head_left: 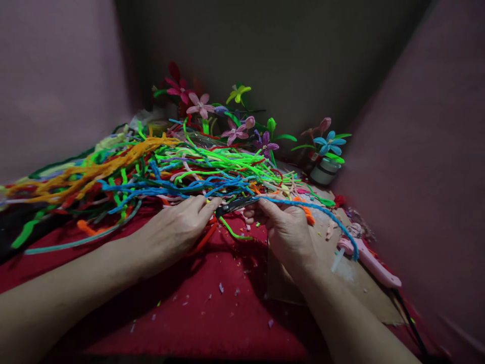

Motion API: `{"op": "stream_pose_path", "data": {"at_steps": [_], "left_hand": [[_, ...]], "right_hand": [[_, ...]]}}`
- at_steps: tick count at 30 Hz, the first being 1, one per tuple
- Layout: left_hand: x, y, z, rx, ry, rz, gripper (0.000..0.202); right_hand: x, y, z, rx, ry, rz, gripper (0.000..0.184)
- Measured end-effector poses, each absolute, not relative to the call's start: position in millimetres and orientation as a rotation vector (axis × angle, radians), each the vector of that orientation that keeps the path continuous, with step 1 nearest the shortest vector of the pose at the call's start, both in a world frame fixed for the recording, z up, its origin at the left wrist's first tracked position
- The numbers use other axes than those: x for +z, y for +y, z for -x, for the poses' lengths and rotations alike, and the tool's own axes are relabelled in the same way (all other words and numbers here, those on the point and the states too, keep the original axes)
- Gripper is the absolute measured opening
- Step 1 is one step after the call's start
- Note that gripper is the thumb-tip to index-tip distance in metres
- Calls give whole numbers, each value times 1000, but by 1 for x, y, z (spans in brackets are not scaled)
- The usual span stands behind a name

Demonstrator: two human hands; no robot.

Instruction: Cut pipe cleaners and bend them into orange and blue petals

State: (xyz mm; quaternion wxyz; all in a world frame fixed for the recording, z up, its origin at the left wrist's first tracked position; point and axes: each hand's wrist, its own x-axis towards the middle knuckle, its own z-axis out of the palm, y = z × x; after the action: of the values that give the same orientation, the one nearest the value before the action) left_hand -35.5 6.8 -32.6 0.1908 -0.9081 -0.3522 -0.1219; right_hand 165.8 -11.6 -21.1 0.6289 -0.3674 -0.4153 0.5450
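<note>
My right hand is closed, pinching a blue pipe cleaner that arches off to the right and droops at its end. A slim black tool lies between my two hands, one end by my right fingertips; its kind is unclear. My left hand has its fingers bent together at the tool's other end, against the near edge of the pile. What those fingers grip is hidden. Just below the tool, a green pipe cleaner curls on the red cloth. Behind both hands spreads a heap of colourful pipe cleaners.
Pipe-cleaner flowers stand at the back, and a blue flower rises by a small jar. To the right, a pink glue gun rests on cardboard, its black cord trailing forward. Fuzz scraps dot the red cloth.
</note>
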Motion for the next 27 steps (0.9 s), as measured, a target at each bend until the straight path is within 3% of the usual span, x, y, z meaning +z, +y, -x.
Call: {"op": "stream_pose_path", "data": {"at_steps": [27], "left_hand": [[-38, 5, 34, -441, -981, 2567, 44]], "right_hand": [[-18, -11, -170, 1418, -1032, 934, 14]]}}
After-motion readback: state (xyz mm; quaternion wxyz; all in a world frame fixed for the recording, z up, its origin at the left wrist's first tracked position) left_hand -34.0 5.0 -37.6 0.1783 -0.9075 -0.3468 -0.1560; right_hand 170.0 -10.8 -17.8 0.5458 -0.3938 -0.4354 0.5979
